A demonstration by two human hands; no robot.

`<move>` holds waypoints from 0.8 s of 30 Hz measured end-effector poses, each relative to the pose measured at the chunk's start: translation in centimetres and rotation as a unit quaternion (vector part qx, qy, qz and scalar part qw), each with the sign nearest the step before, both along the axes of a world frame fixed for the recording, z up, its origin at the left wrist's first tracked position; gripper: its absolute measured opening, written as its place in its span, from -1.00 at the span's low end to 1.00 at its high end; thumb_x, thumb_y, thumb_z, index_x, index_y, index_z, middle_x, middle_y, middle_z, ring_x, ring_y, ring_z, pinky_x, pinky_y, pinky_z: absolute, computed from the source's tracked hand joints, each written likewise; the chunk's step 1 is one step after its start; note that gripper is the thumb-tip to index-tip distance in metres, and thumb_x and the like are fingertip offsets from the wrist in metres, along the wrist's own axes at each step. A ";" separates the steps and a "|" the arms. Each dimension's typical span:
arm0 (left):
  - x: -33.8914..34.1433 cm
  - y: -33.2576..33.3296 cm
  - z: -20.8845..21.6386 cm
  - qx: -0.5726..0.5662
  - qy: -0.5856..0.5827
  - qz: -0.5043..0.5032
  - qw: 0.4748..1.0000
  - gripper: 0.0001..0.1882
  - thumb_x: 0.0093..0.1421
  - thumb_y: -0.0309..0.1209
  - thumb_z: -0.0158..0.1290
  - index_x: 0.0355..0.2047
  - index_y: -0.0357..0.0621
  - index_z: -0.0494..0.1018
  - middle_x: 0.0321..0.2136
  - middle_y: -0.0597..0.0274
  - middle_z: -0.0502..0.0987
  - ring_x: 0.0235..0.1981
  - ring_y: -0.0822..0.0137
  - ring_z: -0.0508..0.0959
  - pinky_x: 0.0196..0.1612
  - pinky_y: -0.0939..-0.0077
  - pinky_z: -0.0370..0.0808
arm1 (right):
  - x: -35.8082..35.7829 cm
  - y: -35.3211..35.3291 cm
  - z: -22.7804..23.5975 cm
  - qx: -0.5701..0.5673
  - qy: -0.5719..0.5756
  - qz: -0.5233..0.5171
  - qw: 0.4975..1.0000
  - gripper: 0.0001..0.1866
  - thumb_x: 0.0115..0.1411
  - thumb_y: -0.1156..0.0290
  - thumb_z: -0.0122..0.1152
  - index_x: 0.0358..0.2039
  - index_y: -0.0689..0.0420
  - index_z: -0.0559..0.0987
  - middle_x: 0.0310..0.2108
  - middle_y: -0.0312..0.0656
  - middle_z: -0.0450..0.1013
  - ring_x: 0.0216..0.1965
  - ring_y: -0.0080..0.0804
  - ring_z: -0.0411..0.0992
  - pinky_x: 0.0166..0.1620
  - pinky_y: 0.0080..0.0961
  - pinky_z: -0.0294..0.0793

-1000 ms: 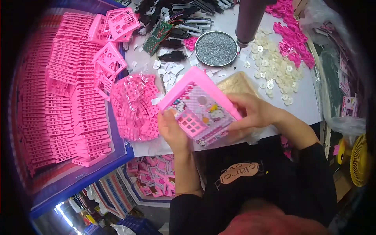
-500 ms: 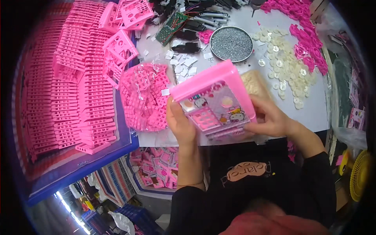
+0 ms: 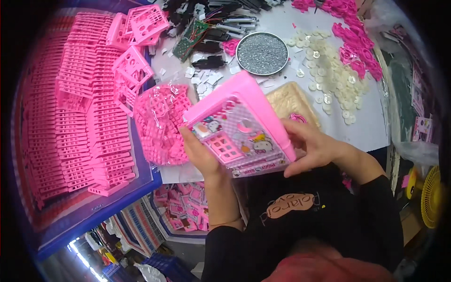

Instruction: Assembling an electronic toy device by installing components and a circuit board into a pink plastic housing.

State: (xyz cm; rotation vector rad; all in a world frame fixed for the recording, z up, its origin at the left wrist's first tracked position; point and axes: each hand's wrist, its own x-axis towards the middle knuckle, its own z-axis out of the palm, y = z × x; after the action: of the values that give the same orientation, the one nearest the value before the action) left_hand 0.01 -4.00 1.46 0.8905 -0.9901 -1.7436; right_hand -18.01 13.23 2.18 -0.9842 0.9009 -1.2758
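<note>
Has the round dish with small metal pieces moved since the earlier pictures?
No, the round dish keeps the same place, right of the green circuit board.

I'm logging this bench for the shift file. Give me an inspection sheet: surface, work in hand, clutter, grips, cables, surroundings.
Surface: white-topped table, strewn with parts.
Work in hand: pink box with a printed front.
Clutter: white paper pieces, black parts, metal dish of grey bits, pale discs, magenta parts, clear bag of pink pieces.
Grips: left grip holds the pink box's left side; right grip is spread at its right side, hold unclear.
Cables: thin wires by a green circuit board; their ends cannot be made out.
Surroundings: blue-rimmed crate of pink frames on the left; yellow round grille at the right.
</note>
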 end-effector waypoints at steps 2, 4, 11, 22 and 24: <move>0.0 0.3 0.0 0.001 -0.021 0.025 0.999 -0.38 0.50 0.04 -0.32 0.11 -0.30 0.39 -0.09 0.01 0.57 -0.12 0.21 0.62 -0.02 0.30 0.56 | 0.0 -0.1 0.4 0.019 0.053 -0.028 0.998 -0.18 0.09 0.49 0.47 0.31 0.22 0.24 0.14 -0.16 0.39 0.17 -0.39 0.38 0.21 -0.39 0.38; 0.2 0.4 -0.3 -0.014 -0.040 0.033 0.999 -0.45 0.51 0.00 -0.28 0.05 -0.26 0.41 -0.18 0.10 0.58 -0.22 0.29 0.63 -0.14 0.40 0.58 | 0.0 -0.3 0.6 0.043 0.052 -0.047 0.997 -0.24 0.10 0.48 0.47 0.26 0.24 0.28 0.10 -0.18 0.39 0.14 -0.40 0.40 0.20 -0.42 0.37; -0.5 -0.5 -2.8 -0.081 -0.078 -0.031 0.993 -0.57 0.52 -0.11 -0.23 -0.09 -0.23 0.45 -0.34 0.27 0.54 -0.38 0.49 0.54 -0.29 0.58 0.49 | 0.5 -0.7 -0.4 0.082 0.064 -0.091 0.990 -0.46 0.21 0.40 0.37 0.14 0.29 0.39 -0.09 -0.22 0.52 -0.09 -0.55 0.49 -0.03 -0.54 0.51; 0.4 4.5 -2.3 -0.198 -0.166 -0.019 0.966 -0.51 0.53 -0.16 -0.31 -0.16 -0.33 0.49 -0.36 0.20 0.58 -0.37 0.46 0.55 -0.32 0.56 0.48 | 2.1 0.0 -2.0 -0.032 0.003 -0.156 0.987 -0.47 0.25 0.45 0.32 0.17 0.30 0.35 0.01 -0.14 0.47 0.00 -0.52 0.46 0.06 -0.50 0.47; 1.2 3.9 -2.8 -0.199 -0.191 -0.057 0.960 -0.57 0.51 -0.22 -0.25 -0.16 -0.33 0.49 -0.34 0.19 0.59 -0.34 0.45 0.55 -0.27 0.53 0.48 | 1.7 0.4 -3.1 -0.036 0.015 -0.139 0.989 -0.45 0.25 0.45 0.32 0.19 0.28 0.34 0.03 -0.15 0.47 0.01 -0.51 0.45 0.08 -0.48 0.47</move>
State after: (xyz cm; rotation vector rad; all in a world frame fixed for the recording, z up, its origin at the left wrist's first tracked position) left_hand 1.19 -0.06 -1.34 0.9331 -1.6083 -1.4100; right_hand -16.33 13.60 -0.87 -0.9594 1.0495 -1.5412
